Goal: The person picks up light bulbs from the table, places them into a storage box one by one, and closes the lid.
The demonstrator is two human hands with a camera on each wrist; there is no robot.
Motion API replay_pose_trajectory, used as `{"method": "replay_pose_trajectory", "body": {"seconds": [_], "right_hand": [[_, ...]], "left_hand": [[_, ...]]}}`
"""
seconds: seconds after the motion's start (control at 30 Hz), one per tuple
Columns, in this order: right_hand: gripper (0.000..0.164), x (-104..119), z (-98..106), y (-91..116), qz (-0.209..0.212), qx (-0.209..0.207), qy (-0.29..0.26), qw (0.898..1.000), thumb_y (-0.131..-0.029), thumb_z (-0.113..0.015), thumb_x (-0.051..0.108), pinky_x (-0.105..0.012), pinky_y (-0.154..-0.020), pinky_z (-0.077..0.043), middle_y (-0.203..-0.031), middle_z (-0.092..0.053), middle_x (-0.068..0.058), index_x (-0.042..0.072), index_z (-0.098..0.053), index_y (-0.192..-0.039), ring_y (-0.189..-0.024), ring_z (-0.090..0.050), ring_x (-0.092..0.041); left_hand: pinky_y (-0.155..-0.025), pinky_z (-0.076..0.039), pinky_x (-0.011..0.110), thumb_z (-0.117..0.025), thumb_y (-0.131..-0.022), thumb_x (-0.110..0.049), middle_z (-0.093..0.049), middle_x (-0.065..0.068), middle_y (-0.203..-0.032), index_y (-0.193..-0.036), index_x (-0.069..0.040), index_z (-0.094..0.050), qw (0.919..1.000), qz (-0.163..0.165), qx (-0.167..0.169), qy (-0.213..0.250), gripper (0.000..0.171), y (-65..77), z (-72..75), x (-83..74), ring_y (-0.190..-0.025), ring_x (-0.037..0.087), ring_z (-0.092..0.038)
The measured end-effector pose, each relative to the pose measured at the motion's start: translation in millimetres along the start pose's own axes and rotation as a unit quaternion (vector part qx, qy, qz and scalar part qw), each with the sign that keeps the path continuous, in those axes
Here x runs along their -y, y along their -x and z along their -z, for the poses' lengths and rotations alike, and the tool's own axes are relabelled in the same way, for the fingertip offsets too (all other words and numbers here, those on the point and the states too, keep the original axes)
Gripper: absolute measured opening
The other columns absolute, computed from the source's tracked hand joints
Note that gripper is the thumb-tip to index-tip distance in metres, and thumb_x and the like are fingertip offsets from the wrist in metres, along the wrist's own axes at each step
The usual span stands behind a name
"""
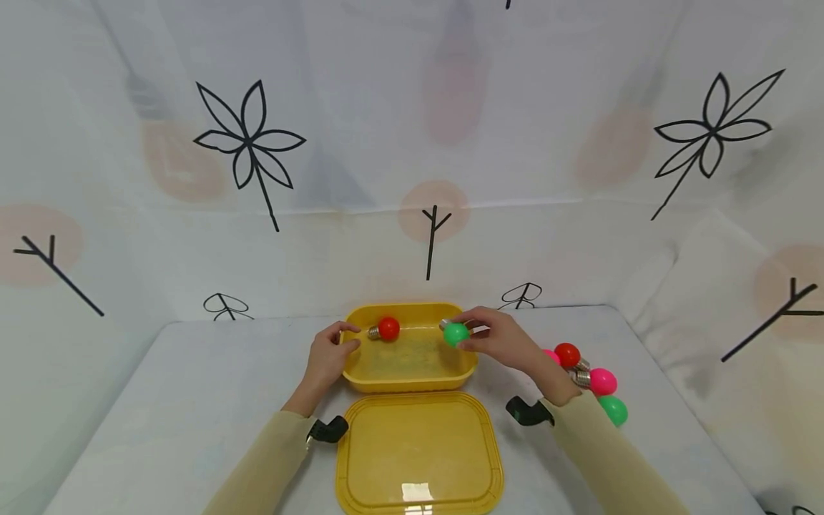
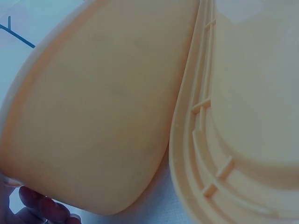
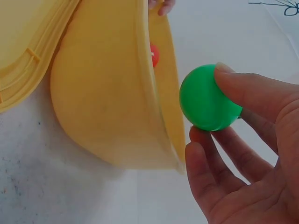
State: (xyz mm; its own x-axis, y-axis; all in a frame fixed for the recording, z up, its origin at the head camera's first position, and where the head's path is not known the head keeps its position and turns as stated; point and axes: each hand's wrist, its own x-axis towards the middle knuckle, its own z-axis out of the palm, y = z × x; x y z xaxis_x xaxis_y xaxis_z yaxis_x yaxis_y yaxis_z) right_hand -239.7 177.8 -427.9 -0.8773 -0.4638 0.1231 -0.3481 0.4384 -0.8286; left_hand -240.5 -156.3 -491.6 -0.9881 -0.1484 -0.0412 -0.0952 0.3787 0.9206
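My right hand (image 1: 505, 343) pinches a green light bulb (image 1: 455, 334) between thumb and fingers, above the right end of a yellow plastic container (image 1: 412, 384). In the right wrist view the round green part of the bulb faces the camera, while its metal base is hidden. At the container's left end my left hand (image 1: 327, 355) holds the rim, its fingers partly seen at the lower left corner of the left wrist view. Inside the container, toward the back left, lies a red light bulb (image 1: 389, 328) with its metal base pointing left.
A yellow lid (image 1: 418, 450) lies flat in front of the container. Right of my right forearm, several bulbs are grouped on the white table: a red bulb (image 1: 567, 355), a pink bulb (image 1: 603, 381) and a green bulb (image 1: 614, 410) among them. White patterned cloth (image 1: 360, 250) hangs behind.
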Motion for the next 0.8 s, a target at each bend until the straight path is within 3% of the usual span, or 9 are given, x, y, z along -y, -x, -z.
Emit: {"method": "replay_pose_trajectory", "body": {"seconds": [0.13, 0.33, 0.5, 0.6, 0.8], "right_hand": [[0.039, 2, -2, -5, 0.002, 0.003, 0.004, 1.0, -0.086, -0.078, 0.013, -0.035, -0.09, -0.054, -0.118, -0.064, -0.007, 0.007, -0.067, -0.123, -0.108, -0.06, -0.028], [0.038, 6, -5, -12, 0.008, 0.019, -0.006, 1.0, -0.087, -0.076, 0.011, -0.04, -0.092, -0.053, -0.118, -0.065, -0.01, 0.004, -0.066, -0.124, -0.108, -0.061, -0.031], [0.04, 12, -6, -19, -0.006, 0.03, 0.003, 1.0, -0.088, -0.076, 0.014, -0.042, -0.092, -0.053, -0.123, -0.064, -0.011, 0.006, -0.066, -0.126, -0.11, -0.062, -0.031], [0.041, 13, -6, -23, -0.01, 0.033, 0.014, 0.999, -0.088, -0.076, 0.017, -0.041, -0.092, -0.053, -0.124, -0.065, -0.01, 0.007, -0.066, -0.127, -0.109, -0.062, -0.029], [0.04, 12, -7, -33, -0.009, 0.052, 0.002, 0.999, -0.09, -0.075, 0.018, -0.041, -0.094, -0.052, -0.124, -0.065, -0.01, 0.007, -0.066, -0.127, -0.11, -0.063, -0.028]], "left_hand": [[-0.103, -0.039, 0.046, -0.069, -0.089, -0.011, -0.056, 0.013, -0.128, -0.107, -0.011, -0.07, 1.0, 0.002, 0.0, 0.001, 0.019, -1.1, -0.1, 2.2, -0.112, 0.029, -0.045], [-0.106, -0.037, 0.047, -0.069, -0.089, -0.012, -0.056, 0.012, -0.129, -0.107, -0.012, -0.07, 1.0, 0.004, -0.001, 0.005, 0.018, -1.4, 0.6, 2.7, -0.113, 0.03, -0.045], [-0.093, -0.04, 0.043, -0.069, -0.089, -0.012, -0.057, 0.011, -0.118, -0.107, -0.013, -0.071, 0.9999, 0.006, -0.008, 0.004, 0.018, -1.2, 0.8, 1.6, -0.106, 0.028, -0.045], [-0.081, -0.035, 0.04, -0.069, -0.089, -0.012, -0.054, 0.011, -0.106, -0.106, -0.013, -0.071, 1.0, 0.0, -0.006, 0.003, 0.018, -1.3, 0.9, 1.0, -0.098, 0.027, -0.044], [-0.081, -0.033, 0.04, -0.069, -0.089, -0.012, -0.055, 0.011, -0.11, -0.106, -0.012, -0.071, 0.9999, -0.012, -0.001, 0.002, 0.017, -1.0, 0.9, 2.5, -0.099, 0.027, -0.044]]}}
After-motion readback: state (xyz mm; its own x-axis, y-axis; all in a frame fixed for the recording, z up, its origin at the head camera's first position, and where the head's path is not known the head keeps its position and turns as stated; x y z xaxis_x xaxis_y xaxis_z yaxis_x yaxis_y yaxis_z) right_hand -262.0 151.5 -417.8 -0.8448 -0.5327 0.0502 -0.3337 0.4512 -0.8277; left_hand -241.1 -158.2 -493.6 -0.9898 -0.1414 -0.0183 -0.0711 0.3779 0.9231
